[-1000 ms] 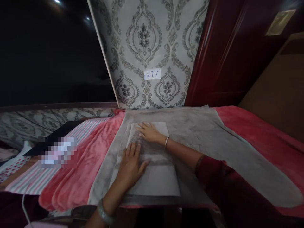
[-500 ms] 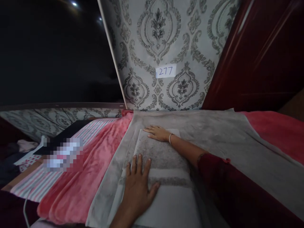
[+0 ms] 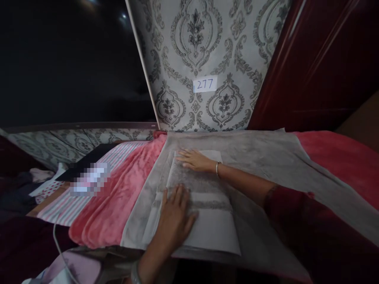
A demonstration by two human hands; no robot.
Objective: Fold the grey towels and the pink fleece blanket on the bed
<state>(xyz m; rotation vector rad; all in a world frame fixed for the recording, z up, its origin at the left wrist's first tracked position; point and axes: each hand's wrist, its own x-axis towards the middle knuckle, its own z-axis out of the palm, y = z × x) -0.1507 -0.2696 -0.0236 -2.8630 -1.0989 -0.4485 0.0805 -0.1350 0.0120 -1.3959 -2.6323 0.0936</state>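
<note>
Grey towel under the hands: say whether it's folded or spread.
Folded: the grey towel forms a compact layered rectangle under both flat palms.

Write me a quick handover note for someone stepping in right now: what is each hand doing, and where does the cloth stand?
Left hand: flat, palm down on the near part of the folded grey towel.
Right hand: flat on the towel's far end, bracelet at the wrist.
The towel lies on a larger grey cloth spread over a pink blanket.
Done: it is folded into a long rectangle and pressed flat.
Left: further folds, if wanted; neither hand grips anything.
</note>
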